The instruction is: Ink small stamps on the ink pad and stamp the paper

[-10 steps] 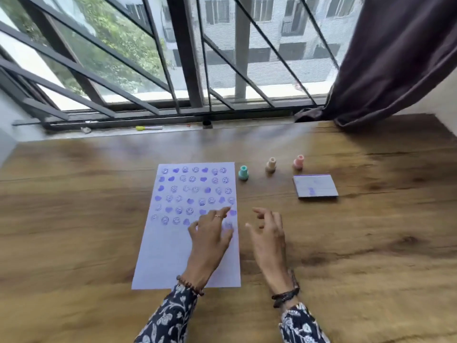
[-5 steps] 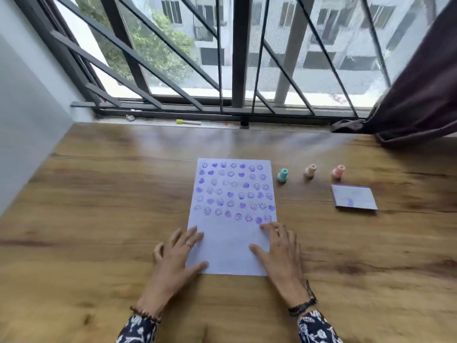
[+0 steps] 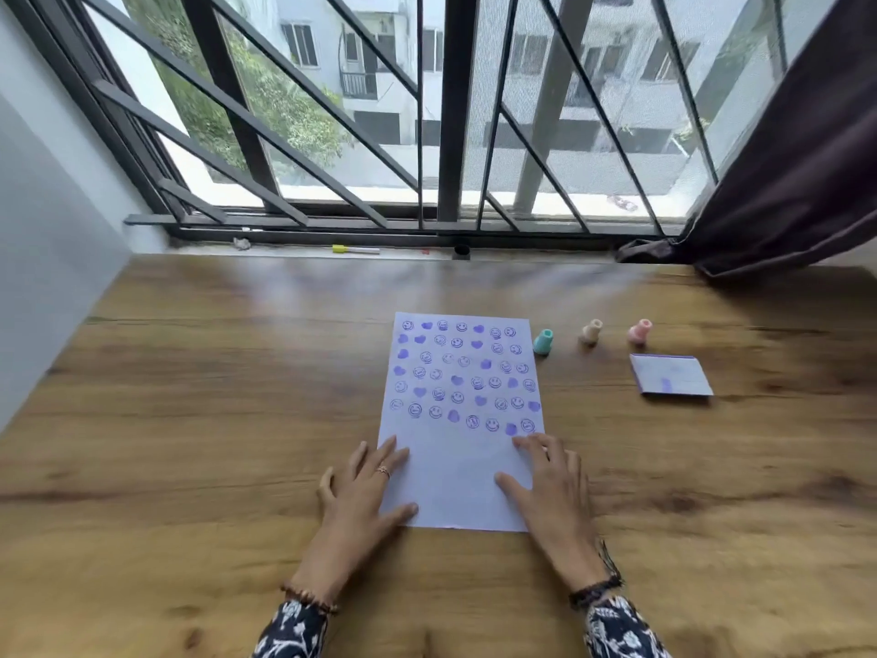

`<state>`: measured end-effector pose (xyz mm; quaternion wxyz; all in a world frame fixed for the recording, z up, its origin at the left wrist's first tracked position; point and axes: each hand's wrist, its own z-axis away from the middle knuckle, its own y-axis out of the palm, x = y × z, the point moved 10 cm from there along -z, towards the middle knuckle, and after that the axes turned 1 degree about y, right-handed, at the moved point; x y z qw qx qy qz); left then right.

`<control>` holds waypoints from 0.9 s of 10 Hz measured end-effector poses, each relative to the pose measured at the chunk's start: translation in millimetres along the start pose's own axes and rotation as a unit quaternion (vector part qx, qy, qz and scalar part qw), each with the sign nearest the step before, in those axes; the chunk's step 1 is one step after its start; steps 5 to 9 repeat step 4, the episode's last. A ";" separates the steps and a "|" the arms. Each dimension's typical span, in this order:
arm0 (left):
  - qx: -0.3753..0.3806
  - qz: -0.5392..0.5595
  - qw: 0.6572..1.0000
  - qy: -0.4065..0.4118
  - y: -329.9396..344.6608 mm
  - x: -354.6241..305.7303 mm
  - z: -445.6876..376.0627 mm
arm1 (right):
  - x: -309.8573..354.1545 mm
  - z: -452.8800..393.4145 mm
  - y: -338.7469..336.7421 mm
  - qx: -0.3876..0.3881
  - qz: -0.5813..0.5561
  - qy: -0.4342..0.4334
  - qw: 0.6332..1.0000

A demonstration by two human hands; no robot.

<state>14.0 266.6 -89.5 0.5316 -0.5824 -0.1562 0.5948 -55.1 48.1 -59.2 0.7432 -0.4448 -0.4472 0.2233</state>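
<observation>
A white paper (image 3: 458, 486) lies on the wooden table, its upper part covered with several rows of purple smiley and heart prints. My left hand (image 3: 363, 496) rests flat on the paper's lower left edge, fingers spread, holding nothing. My right hand (image 3: 550, 486) lies flat on the lower right edge, fingers apart, also holding nothing. To the right of the paper stand three small stamps in a row: a teal stamp (image 3: 543, 341), a beige stamp (image 3: 591, 331) and a pink stamp (image 3: 639, 331). The ink pad (image 3: 670, 375) lies below the pink stamp.
The wooden table (image 3: 213, 420) runs back to a window sill under a barred window. A yellow-capped marker (image 3: 356, 249) lies on the sill. A dark curtain (image 3: 783, 182) hangs at the right and a grey wall closes the left side.
My left hand has moved from the middle of the paper to its lower left edge. My right hand has come onto the lower right edge. The view has swung left.
</observation>
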 end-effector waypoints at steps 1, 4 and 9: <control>0.001 -0.004 1.000 0.008 -2.0 1.4 -1.0 | 4.3 1.6 -0.8 0.000 -0.001 0.007 1.000; -0.009 -0.015 1.000 0.022 -9.7 -5.9 -6.6 | 19.3 2.2 -9.3 -0.011 0.026 -0.014 1.000; -0.009 -0.015 1.000 0.022 -9.7 -5.9 -6.6 | 19.3 2.2 -9.3 -0.011 0.026 -0.014 1.000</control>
